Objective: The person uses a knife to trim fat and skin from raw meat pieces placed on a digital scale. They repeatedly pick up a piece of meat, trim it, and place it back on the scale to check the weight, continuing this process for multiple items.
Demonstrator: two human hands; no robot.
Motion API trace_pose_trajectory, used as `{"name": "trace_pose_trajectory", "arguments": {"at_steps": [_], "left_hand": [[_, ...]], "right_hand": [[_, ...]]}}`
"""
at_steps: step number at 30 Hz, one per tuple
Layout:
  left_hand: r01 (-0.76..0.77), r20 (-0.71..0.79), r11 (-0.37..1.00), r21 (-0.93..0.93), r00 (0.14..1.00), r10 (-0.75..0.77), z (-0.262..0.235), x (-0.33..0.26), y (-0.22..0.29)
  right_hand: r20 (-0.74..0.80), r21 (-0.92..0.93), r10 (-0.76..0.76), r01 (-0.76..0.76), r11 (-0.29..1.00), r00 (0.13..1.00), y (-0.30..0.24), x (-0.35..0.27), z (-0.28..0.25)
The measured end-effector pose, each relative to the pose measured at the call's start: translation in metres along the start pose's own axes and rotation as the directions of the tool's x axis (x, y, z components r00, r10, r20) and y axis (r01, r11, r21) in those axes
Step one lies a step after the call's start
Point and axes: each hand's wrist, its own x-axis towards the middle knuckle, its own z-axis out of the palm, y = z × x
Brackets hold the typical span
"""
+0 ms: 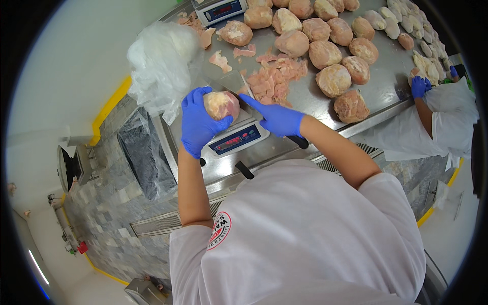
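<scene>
My left hand (198,124), in a blue glove, is closed around the side of a round piece of raw meat (231,103), pale and pink. The piece rests on or just over a small digital scale (235,141), whose plate is mostly hidden. My right hand (282,120), also blue-gloved, is wrapped around a knife; its black handle end (299,142) sticks out below my wrist. The index finger stretches forward toward the meat. Part of what looks like the blade shows beyond the fingertip. Flat pink meat trimmings (274,81) lie in a heap just past my right hand.
Several round meat pieces (325,54) cover the steel table (315,109) farther back. A crumpled clear plastic bag (165,58) sits at the left edge, near a second scale (218,11). At the right, a co-worker's gloved hand (420,87) touches pale pieces. A dark plastic-lined bin (147,152) stands left.
</scene>
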Motion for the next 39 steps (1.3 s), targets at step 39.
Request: {"name": "trace_pose_trajectory", "arguments": {"at_steps": [39], "left_hand": [[0.249, 0.014, 0.945, 0.214, 0.966, -0.258, -0.007, 0.014, 0.023]], "right_hand": [[-0.309, -0.103, -0.162, 0.137, 0.985, 0.937, 0.022, 0.014, -0.017]]}}
